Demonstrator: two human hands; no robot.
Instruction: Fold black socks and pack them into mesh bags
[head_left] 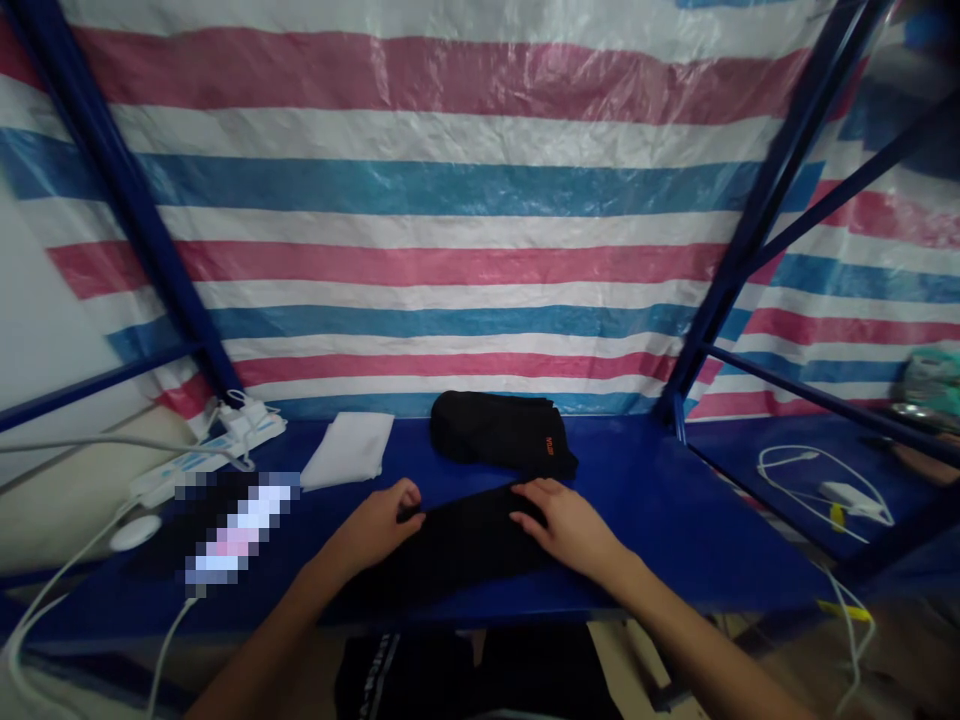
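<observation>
A long black cloth (465,540) lies flat across the front of the blue surface. My left hand (380,522) is at its left end, fingers curled with the thumb near the fingertips; a bit of black fabric shows between them. On the cloth's right end rests my right hand (559,518), its fingers spread apart and touching the fabric from above. Behind the cloth lies a folded black sock-like item (495,430) with small orange lettering. A folded white cloth (349,447) is to its left.
A white power strip (210,458) with plugs and cables lies at the left, near a pixelated bright-screened device (240,535) and a white round object (135,533). Blue metal posts frame the surface (645,500). A white charger (855,498) and cable lie beyond the right rail.
</observation>
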